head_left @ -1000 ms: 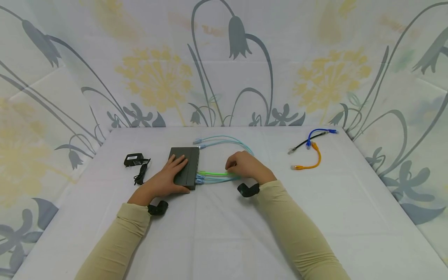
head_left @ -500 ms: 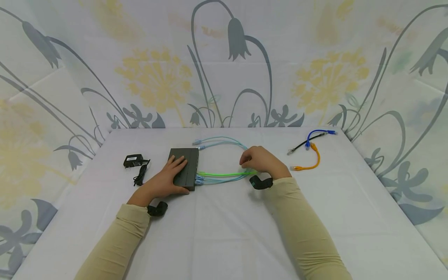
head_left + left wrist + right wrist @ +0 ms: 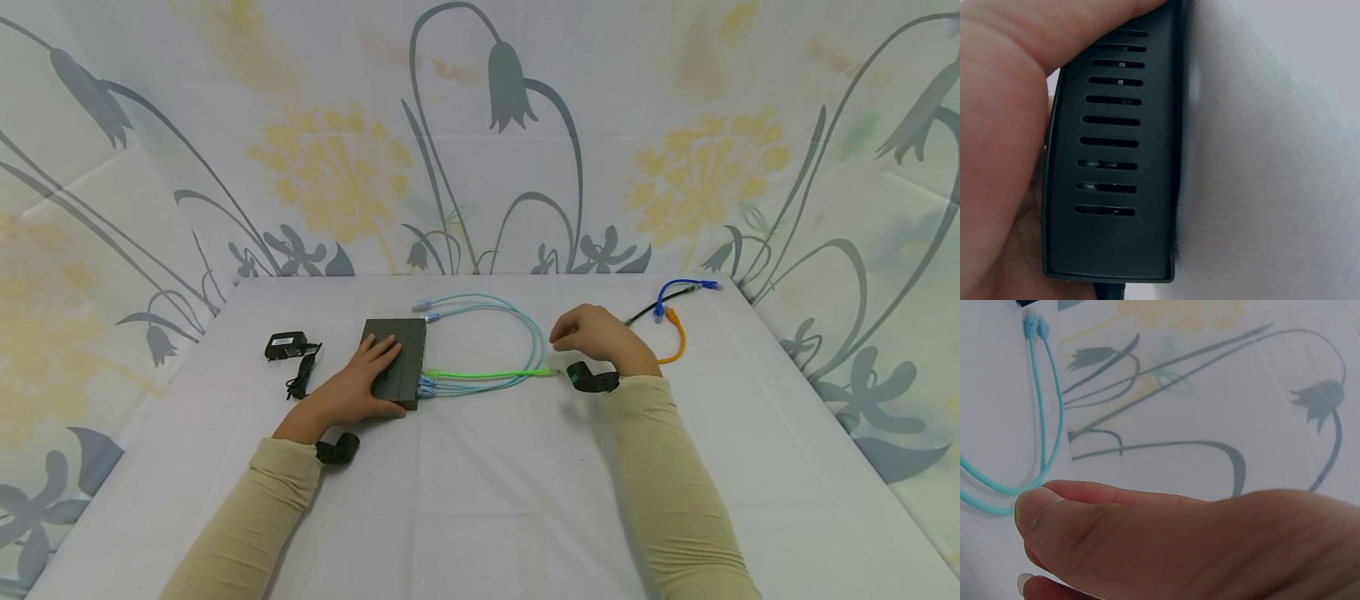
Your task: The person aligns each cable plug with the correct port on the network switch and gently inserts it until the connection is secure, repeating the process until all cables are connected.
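Note:
My left hand [image 3: 351, 385] rests on a black network switch [image 3: 412, 350], fingers spread over its top and thumb along its near side. The left wrist view shows the slotted side of the switch [image 3: 1110, 137], with a short piece of black cord [image 3: 1110, 290] at its lower end. From the right side of the switch run a green Ethernet cable [image 3: 487, 374] and light-blue Ethernet cables [image 3: 538, 325]. Just right of these cables, my right hand [image 3: 600, 333] hovers with fingers loosely bent and nothing visible in it. Its thumb partly hides the light-blue loop [image 3: 997, 487] in the right wrist view.
Left of the switch lies a black power adapter [image 3: 287, 344] with its bundled cord [image 3: 302, 373]. Blue [image 3: 678, 282], black [image 3: 652, 308] and orange [image 3: 681, 337] short cables lie at the back right, partly behind my right hand. Patterned cloth [image 3: 480, 150] hangs behind the table.
My right hand has slid right along the green cable and moved off its end, uncovering the plug and the light-blue loop. My left hand stays on the switch.

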`<move>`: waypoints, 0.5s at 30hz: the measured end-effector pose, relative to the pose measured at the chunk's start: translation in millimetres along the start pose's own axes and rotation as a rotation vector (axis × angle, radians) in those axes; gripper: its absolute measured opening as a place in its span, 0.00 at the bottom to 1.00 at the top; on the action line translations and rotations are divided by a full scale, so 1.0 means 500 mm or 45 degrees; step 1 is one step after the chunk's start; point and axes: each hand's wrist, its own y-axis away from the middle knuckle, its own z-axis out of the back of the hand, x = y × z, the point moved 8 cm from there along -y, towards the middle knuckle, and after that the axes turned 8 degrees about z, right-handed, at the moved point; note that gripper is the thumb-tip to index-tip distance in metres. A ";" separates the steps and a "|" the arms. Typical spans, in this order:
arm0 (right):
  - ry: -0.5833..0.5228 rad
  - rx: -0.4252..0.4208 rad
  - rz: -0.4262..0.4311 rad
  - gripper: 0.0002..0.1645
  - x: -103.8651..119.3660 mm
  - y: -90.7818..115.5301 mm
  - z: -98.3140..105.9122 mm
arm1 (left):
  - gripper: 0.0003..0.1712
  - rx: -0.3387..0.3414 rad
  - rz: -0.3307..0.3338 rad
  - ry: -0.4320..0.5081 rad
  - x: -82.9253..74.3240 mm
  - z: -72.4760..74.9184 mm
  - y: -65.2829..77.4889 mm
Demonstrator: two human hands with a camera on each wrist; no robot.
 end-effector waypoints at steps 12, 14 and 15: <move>-0.055 -0.040 -0.096 0.14 -0.048 0.034 0.037 | 0.62 -0.013 -0.014 0.010 -0.002 0.003 0.002; -0.059 -0.037 -0.115 0.15 -0.055 0.038 0.040 | 0.62 -0.012 -0.015 0.007 -0.002 0.002 0.003; -0.060 -0.035 -0.122 0.15 -0.059 0.041 0.041 | 0.62 -0.011 -0.014 0.007 -0.001 0.002 0.003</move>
